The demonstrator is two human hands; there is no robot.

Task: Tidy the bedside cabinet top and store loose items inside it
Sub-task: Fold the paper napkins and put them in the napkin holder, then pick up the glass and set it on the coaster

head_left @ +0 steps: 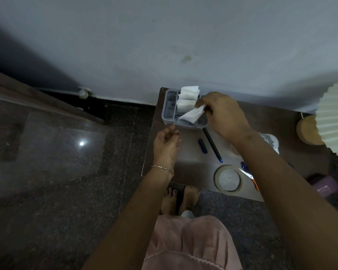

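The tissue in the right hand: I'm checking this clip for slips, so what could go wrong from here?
The tissue is pinched only at one end by the right hand, so it may snag on the grey organizer. The right forearm hangs over the pen and tape roll, which overhangs the front edge, and could knock them off.

We can read no text, label, brand or number anywhere: the tray [169, 106], the pens [212, 142] and the tape roll [228, 178] show no legible markings.
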